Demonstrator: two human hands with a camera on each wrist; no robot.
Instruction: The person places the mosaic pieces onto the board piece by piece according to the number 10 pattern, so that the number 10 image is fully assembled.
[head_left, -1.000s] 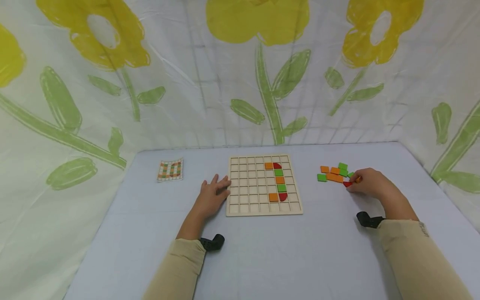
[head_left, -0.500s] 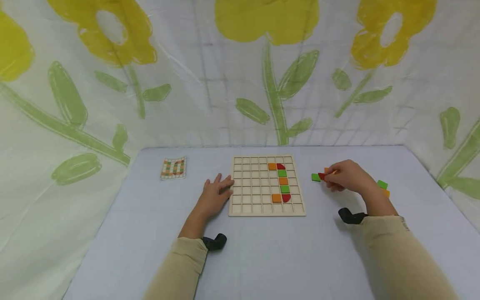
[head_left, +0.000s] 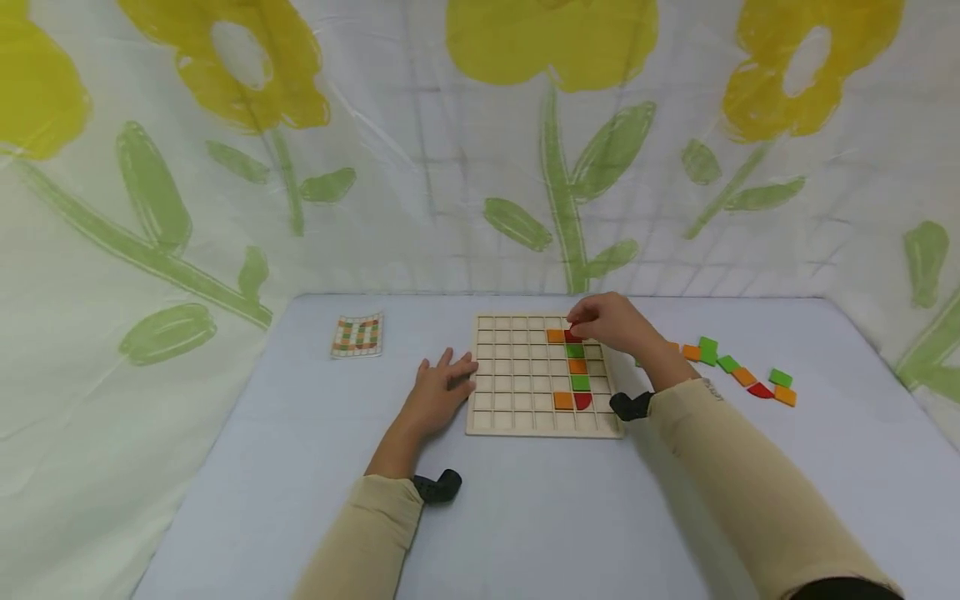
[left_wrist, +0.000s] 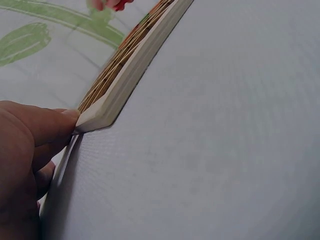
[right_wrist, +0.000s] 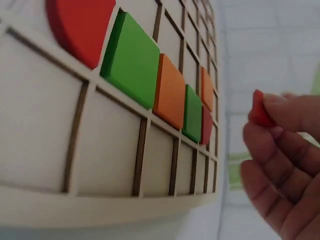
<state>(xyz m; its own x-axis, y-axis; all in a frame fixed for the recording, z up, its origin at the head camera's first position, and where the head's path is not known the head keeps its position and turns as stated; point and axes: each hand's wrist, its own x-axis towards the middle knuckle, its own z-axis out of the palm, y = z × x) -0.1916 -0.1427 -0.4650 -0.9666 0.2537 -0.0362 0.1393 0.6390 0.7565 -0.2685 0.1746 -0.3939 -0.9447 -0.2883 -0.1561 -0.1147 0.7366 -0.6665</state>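
A pale wooden grid board lies on the table with a curved line of orange, green and red tiles in its right half. My right hand is over the board's far right part, pinching a small red tile between thumb and fingers, above the surface. It partly covers the red tile in the upper row. Below that, a green tile and an orange tile sit in their squares. My left hand touches the board's left edge with fingers spread; the left wrist view shows its thumb against a corner.
Loose orange, green and red tiles, among them a green tile and a red rounded tile, lie right of the board. A card with a coloured grid pattern lies at the back left. A flower-printed cloth hangs behind the table.
My right hand has carried the red tile leftward from the loose tiles to over the board. The left hand has stayed at the board's edge. The head view has shifted slightly.
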